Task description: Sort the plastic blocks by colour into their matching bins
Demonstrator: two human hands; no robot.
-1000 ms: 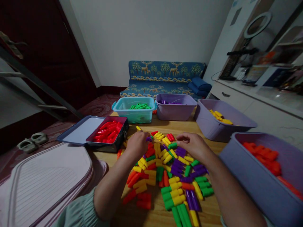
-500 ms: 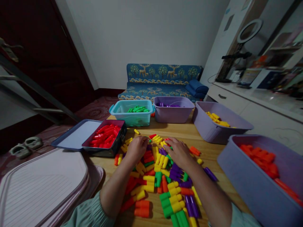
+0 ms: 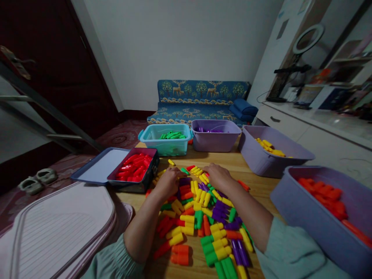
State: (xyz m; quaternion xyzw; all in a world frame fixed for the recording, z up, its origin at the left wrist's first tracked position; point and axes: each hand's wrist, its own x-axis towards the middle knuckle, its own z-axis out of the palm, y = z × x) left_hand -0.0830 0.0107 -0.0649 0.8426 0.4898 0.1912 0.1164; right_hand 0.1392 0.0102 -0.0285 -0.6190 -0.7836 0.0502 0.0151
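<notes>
Plastic finger-shaped building blocks in yellow, green, purple, orange and red lie in a loose pile (image 3: 200, 199) on the wooden table. At the pile's far left side, my left hand (image 3: 170, 183) has its fingers bent together beside a small green block (image 3: 185, 171); what they hold, if anything, is hidden. My right hand (image 3: 218, 177) is at the far right part of the pile, its fingers curled down close to a yellow joined piece (image 3: 197, 171). The back of this hand covers whatever is under its fingertips.
An open case (image 3: 151, 170) with red blocks stands left. Behind the pile are a turquoise bin (image 3: 165, 149) with green blocks and a lilac bin (image 3: 216, 143) with purple ones. Bins with yellow (image 3: 258, 161) and orange blocks (image 3: 305, 209) stand right. Pink boards (image 3: 64, 217) lie at left.
My right hand has moved slightly away from me, and its spread fingers have drawn together. My left hand has barely moved. A small green block now shows by its fingertips. The view has shifted slightly.
</notes>
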